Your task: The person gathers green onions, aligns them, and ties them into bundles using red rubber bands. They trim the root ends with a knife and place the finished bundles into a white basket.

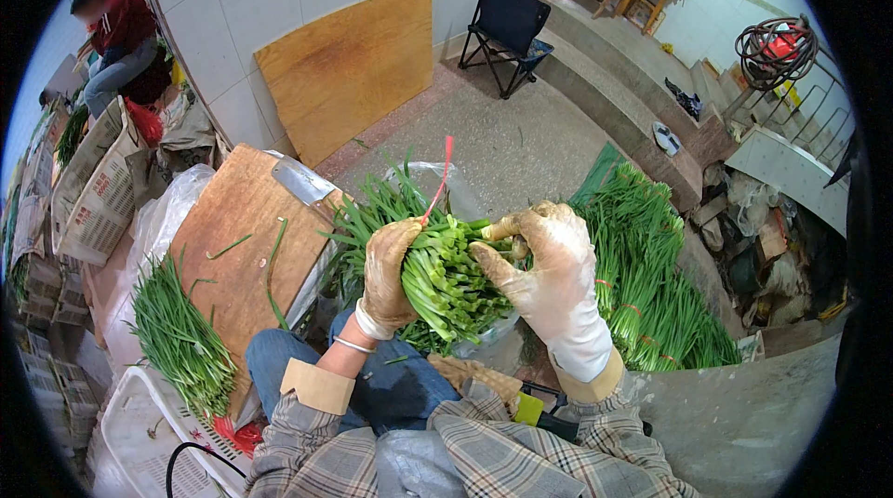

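My left hand (392,275), in a soiled thin glove, grips a thick bunch of green leafy stalks (446,282), their pale cut ends turned towards me. A red tie strip (443,180) sticks up from the bunch beside my left thumb. My right hand (548,268), gloved too, has thumb and fingers around a few stalk ends at the bunch's right side. On a wooden board (237,212) at the left lie loose leaves and a cleaver (301,180). A loose pile of the same greens (185,330) rests at the board's near left edge.
Several red-tied bunches of greens (635,275) lie to the right. A white plastic basket (150,414) is at lower left, another crate (98,198) beyond. A folding chair (509,27), steps (600,72) and a leaning plywood sheet (363,65) stand ahead. A person (122,38) sits at far left.
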`<state>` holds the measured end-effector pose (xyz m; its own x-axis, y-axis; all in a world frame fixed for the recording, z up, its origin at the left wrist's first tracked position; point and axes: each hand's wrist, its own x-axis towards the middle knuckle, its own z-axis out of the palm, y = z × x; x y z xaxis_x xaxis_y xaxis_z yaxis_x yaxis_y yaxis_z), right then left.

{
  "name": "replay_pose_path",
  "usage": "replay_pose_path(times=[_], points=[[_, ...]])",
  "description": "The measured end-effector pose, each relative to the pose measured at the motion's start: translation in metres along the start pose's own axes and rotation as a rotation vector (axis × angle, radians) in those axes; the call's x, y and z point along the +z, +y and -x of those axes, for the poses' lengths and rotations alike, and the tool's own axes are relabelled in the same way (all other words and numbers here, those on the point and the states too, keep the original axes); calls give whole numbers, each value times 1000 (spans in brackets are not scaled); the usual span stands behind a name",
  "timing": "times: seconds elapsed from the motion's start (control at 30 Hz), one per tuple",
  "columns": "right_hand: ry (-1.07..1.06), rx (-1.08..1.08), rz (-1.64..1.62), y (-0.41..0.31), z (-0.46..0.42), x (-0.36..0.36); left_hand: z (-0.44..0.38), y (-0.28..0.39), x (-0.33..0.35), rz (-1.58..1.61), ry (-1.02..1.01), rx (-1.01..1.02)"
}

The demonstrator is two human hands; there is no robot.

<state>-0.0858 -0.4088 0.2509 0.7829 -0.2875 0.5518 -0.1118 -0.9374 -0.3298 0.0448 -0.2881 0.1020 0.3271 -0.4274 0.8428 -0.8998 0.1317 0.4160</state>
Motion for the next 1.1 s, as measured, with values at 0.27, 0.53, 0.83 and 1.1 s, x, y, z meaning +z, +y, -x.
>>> replay_pose_path(times=[0.27, 0.53, 0.83, 1.1], points=[[-44, 7, 49, 6, 2, 4, -3, 5, -3, -36, -32, 20], [12, 113, -212, 12, 11, 9, -4, 1, -1, -13, -33, 49], [-39, 175, -342, 7, -3, -30, 3, 0, 0, -42, -102, 74], [-282, 106, -374, 24, 2, -8, 4, 3, 5, 34, -161, 95]])
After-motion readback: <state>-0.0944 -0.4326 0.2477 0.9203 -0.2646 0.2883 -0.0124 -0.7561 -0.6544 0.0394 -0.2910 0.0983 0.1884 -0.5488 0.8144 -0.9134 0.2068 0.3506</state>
